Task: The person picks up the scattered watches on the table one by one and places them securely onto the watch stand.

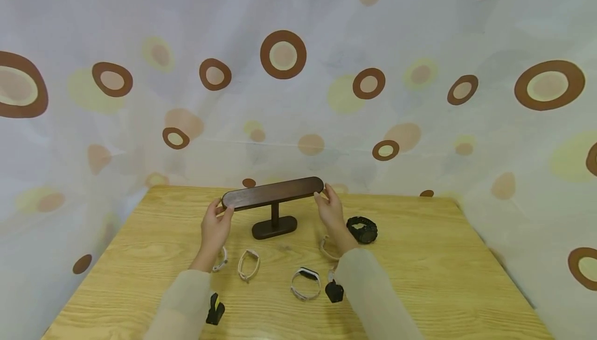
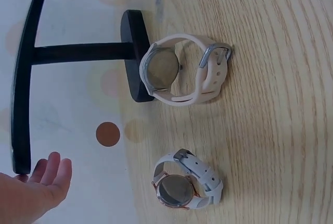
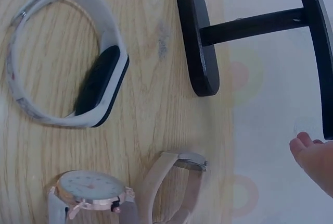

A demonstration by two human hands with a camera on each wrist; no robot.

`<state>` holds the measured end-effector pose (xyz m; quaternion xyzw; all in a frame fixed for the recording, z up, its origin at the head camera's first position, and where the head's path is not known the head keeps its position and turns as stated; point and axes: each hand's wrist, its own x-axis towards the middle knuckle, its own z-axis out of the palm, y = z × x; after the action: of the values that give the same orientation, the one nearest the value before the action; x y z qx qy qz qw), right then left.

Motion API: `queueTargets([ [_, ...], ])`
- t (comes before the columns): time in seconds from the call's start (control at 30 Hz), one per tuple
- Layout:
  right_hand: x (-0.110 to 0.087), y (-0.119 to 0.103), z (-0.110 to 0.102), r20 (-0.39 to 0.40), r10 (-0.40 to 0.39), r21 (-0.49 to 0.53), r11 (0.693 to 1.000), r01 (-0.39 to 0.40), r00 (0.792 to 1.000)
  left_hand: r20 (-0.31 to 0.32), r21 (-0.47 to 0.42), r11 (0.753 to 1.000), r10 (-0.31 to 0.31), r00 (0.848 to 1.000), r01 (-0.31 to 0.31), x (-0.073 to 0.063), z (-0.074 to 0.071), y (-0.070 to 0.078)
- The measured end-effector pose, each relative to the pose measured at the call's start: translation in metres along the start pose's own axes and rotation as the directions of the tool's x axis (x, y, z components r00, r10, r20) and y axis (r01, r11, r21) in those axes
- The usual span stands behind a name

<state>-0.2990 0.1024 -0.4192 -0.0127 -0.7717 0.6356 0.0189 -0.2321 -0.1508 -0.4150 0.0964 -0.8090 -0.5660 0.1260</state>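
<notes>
A dark wooden T-shaped watch stand [image 1: 272, 194] stands upright near the back of the table, its top bar slanting up to the right in the head view. My left hand [image 1: 216, 231] pinches the bar's left end, thumb in front. At the other end, my right hand [image 1: 332, 214] grips it the same way. The oval base [image 1: 274, 227] looks level with the tabletop. In front of it sits a watch with a pale pink strap [image 2: 212, 73]. Below that in the left wrist view lies a white-strapped watch [image 2: 176, 190].
On the wooden table [image 1: 420, 278], a white fitness band [image 1: 305, 283] lies in front. A chunky black watch [image 1: 363, 230] is right of the right forearm. Near the sleeves lie a small black item [image 1: 333, 292] and a black-and-yellow one [image 1: 215, 310]. A patterned curtain [image 1: 308, 107] hangs behind.
</notes>
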Motion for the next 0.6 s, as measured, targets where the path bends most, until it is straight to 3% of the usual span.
queueTargets([
  [0.2, 0.0037, -0.0059, -0.0031, 0.011, 0.020, -0.052, 0.998, -0.019, 1.000, -0.068, 0.008, 1.000, 0.031, 0.997, -0.030, 0.0027, 0.0034, 0.0027],
  [0.33, 0.0076, -0.0063, -0.0046, -0.019, 0.036, -0.030, 0.999, -0.037, 0.999, -0.106, -0.024, 1.000, 0.009, 0.994, -0.011, 0.0046, 0.0029, 0.0026],
  [0.53, 0.0095, -0.0061, -0.0033, -0.089, 0.023, 0.017, 1.000, -0.022, 0.996, -0.111, -0.088, 0.995, -0.050, 0.993, 0.041, 0.0055, -0.0004, 0.0042],
  [0.6, 0.0093, -0.0066, -0.0032, -0.104, 0.016, 0.019, 1.000, -0.014, 0.994, -0.117, -0.072, 0.996, -0.054, 0.992, 0.045, 0.0063, -0.0011, 0.0047],
])
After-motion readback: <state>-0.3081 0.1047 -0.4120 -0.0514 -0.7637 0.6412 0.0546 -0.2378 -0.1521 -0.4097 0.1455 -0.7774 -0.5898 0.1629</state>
